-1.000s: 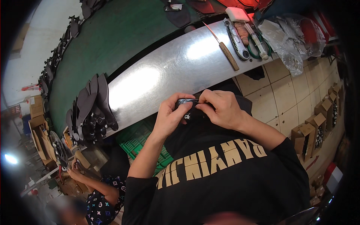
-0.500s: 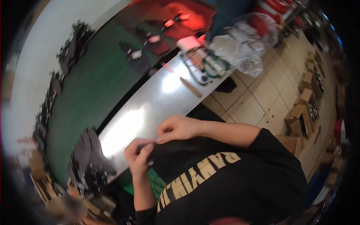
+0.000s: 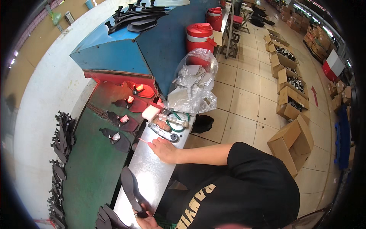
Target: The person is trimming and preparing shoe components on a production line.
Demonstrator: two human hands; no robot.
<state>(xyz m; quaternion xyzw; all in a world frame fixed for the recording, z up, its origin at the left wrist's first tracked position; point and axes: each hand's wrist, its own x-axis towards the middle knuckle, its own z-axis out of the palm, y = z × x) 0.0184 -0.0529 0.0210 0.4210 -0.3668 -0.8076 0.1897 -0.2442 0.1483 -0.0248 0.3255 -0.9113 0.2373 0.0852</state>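
Since half a second ago the two hands, which were together at the chest working one small dark piece, have parted, and the view has swung toward the far end of the line. The right hand now reaches out over the steel tabletop, fingers drawn together around a thin reddish stick-like tool at its tip; what the tool is cannot be told. Just beyond it lie a metal hand tool, green-handled scissors and a pale block. The left hand, low at the frame's edge, pinches the heel end of a long dark insole-shaped sole that lies flat on the tabletop, near a stack of similar pieces. More soles ride the green conveyor belt toward the red-lit blue oven housing.

Judging from this, the arms are spread wide and the sole is held only at one end, so it could slide off the smooth steel edge or twist out of the fingers. The reaching hand passes close to the scissors and the metal tool, and could knock them or be nicked.
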